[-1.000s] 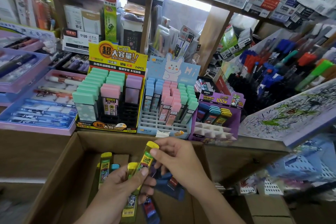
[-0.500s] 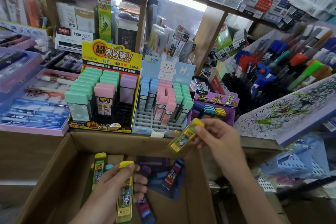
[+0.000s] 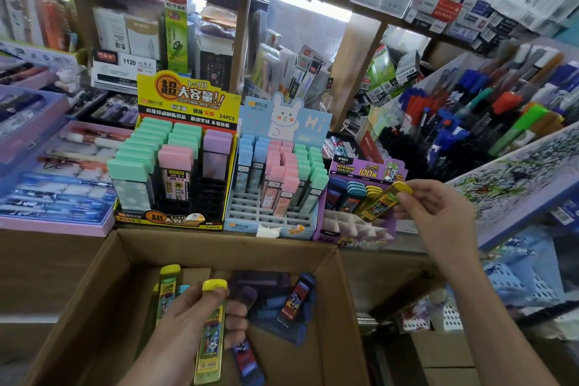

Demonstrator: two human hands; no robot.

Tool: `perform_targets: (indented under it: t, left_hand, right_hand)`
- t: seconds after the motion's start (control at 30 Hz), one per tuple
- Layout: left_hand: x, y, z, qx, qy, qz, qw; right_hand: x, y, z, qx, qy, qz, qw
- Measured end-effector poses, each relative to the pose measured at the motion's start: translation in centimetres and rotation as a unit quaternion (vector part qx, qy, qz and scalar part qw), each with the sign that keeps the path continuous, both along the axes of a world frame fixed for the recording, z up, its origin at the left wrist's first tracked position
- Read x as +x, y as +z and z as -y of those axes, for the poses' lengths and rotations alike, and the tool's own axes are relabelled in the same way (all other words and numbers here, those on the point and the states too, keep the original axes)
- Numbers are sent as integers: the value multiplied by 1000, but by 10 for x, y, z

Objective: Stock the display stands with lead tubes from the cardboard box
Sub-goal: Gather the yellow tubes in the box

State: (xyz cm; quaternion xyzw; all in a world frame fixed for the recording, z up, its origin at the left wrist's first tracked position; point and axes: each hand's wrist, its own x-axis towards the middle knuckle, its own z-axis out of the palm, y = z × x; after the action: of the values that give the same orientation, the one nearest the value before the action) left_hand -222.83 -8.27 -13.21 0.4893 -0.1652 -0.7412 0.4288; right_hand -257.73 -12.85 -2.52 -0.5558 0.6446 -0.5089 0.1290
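Above the purple cardboard display stand (image 3: 354, 236), its back row partly filled, your right hand (image 3: 438, 216) pinches a yellow-capped plastic lead tube (image 3: 382, 200). Inside the brown cardboard box (image 3: 219, 247) of loose tubes (image 3: 296, 301), your left hand (image 3: 185, 326) grips a second yellow tube (image 3: 210, 335).

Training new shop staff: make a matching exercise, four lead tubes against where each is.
Things:
1. yellow lead tube in the right hand
2. second yellow lead tube in the left hand
3. dark blue lead tube
4. pink-capped lead tube

Places:
A. loose inside the cardboard box
B. standing in the yellow display stand
C. above the purple display stand
D. above the cardboard box

Pairs: 1-C, 2-D, 3-A, 4-B
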Motion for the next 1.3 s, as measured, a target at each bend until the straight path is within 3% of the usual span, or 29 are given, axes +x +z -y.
perform_targets:
  t: [0.23,0.47,0.73,1.0,1.13,1.3]
  left_hand:
    - [-1,1,0,-10,-2,18,1000]
    - [-4,3,-2,-19,-6,32,999]
    - [-3,4,-2,-38,-25,33,998]
    - [-2,0,-4,-67,-29,35,997]
    - [-1,-4,-4,-72,-28,30,997]
    - [-2,-5,-4,-95,-37,50,994]
  right_hand:
    - [2,-13,5,32,13,-55,998]
    - [6,-20,15,70,-36,2,997]
    - [4,-21,16,104,-52,-37,992]
    - [12,-24,2,72,-70,-17,995]
    - [36,-23,-12,65,-27,-5,998]
    - [98,-41,-30,185,101,24,977]
